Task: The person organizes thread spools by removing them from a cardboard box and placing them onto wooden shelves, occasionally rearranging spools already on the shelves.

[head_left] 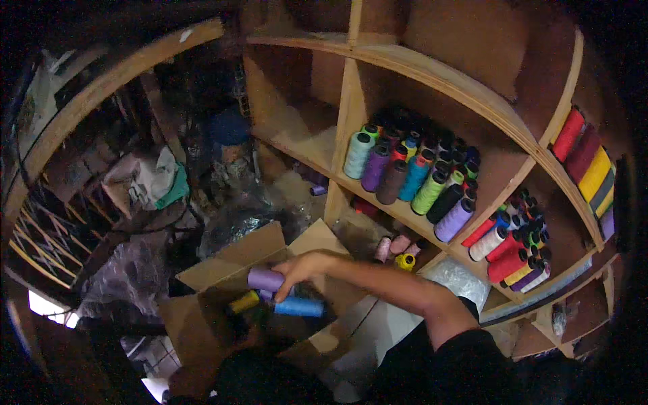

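Note:
My right hand (302,271) reaches in from the right over an open cardboard box (183,324). Its fingers are closed around a light purple thread cone (264,279). Just below them lies a bright blue thread cone (300,307); whether the hand touches it is unclear. My left hand (252,332) is low in the box's shadow, close to a yellow thread cone (244,302). Darkness hides its fingers, so its grip does not show.
Wooden shelving (345,115) on the right holds rows of coloured thread cones (393,181). Pink cones (383,250) and a yellow-green spool (405,262) lie beyond my right forearm. Crumpled clear plastic (250,223) and a grey plastic sheet (128,270) lie behind and left of the box.

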